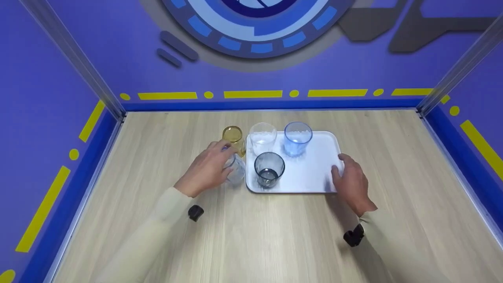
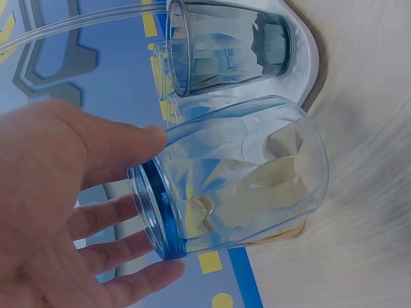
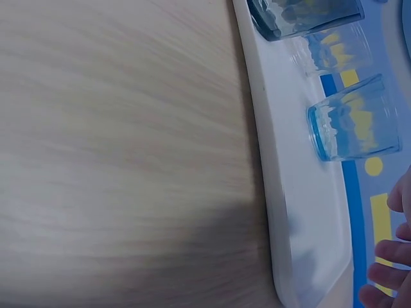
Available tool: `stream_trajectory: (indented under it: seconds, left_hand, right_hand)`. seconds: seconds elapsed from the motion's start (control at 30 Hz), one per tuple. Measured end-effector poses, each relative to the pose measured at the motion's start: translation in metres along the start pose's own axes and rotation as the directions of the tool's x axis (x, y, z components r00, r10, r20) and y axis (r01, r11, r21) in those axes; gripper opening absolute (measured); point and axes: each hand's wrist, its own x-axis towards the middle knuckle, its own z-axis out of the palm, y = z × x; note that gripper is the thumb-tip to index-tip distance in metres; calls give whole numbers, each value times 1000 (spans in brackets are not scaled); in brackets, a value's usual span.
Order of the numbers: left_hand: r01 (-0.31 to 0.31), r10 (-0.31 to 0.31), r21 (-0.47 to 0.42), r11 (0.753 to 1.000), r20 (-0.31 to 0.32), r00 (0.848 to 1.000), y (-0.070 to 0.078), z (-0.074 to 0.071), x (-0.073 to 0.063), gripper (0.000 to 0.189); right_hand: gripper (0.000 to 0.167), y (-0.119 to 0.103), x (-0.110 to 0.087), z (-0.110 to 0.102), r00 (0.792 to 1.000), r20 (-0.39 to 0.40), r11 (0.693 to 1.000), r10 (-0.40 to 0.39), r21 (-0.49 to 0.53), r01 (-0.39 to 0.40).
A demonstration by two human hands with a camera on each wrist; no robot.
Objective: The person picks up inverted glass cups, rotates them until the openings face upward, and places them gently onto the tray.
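Observation:
My left hand point(image 1: 208, 167) holds a clear drinking glass point(image 2: 244, 176) by its blue-tinted base, thumb on one side and fingers on the other. This glass is upside down, mouth toward the table, just left of a white tray point(image 1: 312, 173). Behind it, an amber glass point(image 1: 232, 135) stands on the table, partly covered by the hand. Upright on the tray are a grey glass point(image 1: 269, 169), a clear glass point(image 1: 263, 137) and a blue glass point(image 1: 298, 138). At the tray's right edge, my right hand point(image 1: 352, 182) has loosely bent, spread fingers; contact with the tray cannot be made out.
The wooden table point(image 1: 251, 236) is bounded by a blue back wall point(image 1: 251, 78) with yellow marks and by side walls. A black wrist device point(image 1: 195, 212) sits by the left cuff, another black device point(image 1: 354, 236) by the right.

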Motion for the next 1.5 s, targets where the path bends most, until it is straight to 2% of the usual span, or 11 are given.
stream_trajectory:
  seconds: [0.6,0.9,1.13,1.5]
  left_hand:
    - [-3,2,-9,1000,-122,993,2,3,-4,47]
    - [-25,22,-14,1000,-199,980,2,6,-4,50]
    - [-20,20,2,1000,-235,972,3,7,-5,50]
    - [-1,6,18,1000,-291,957,4,8,-4,49]
  right_hand:
    - [39,-7,-3,1,1000,-18,1000,-18,21,18]
    - [37,-9,-5,2,998,-48,999,-38,28,40]
    - [35,-12,-6,1,998,-52,998,-48,39,50]
    - [31,-14,-8,0,989,-109,993,-102,56,108]
